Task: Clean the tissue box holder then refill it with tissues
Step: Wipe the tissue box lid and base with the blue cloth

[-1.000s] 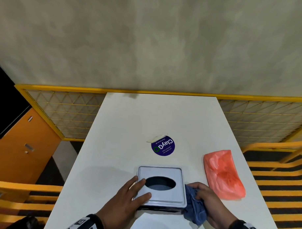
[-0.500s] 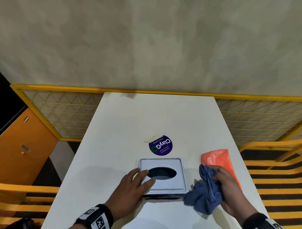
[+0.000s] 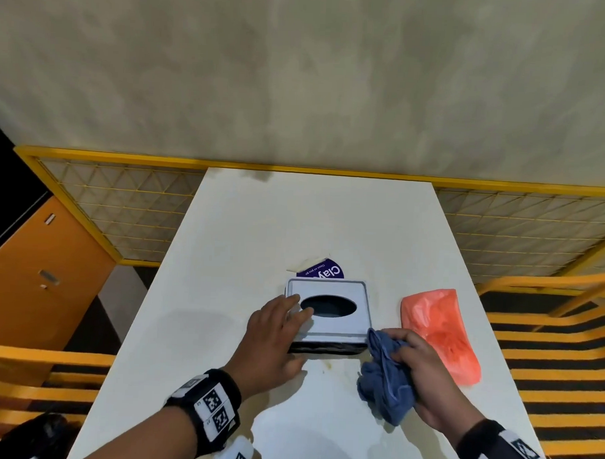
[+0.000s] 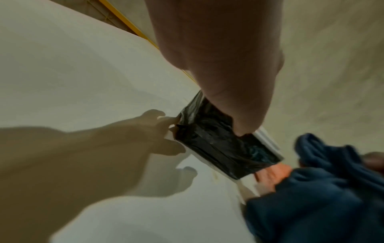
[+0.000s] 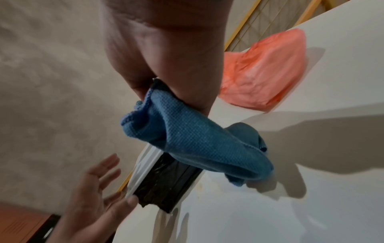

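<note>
The tissue box holder [image 3: 346, 322] has a grey lid with an oval hole and black sides [image 4: 218, 148]; it stands on the white table [image 3: 294, 222]. My left hand [image 3: 284, 331] lies on the lid's left part with straight fingers [image 5: 97, 177] and the thumb against the black front side [image 5: 166, 185]. My right hand [image 3: 416, 367] grips a bunched blue cloth [image 3: 385, 383], whose upper corner touches the holder's front right corner. The cloth [image 5: 187, 136] hangs below the palm. Inside the hole I see only dark.
An orange plastic packet [image 3: 438, 330] lies right of the holder, just beyond my right hand. A round purple sticker [image 3: 323, 272] peeks out behind the holder. Yellow mesh railings [image 3: 123, 202] flank the table and an orange cabinet [image 3: 42, 271] stands at the left.
The holder has slid away from me and now covers part of the sticker. My right hand lifted the cloth off the holder's right side, swung right, then came down at the front right corner.
</note>
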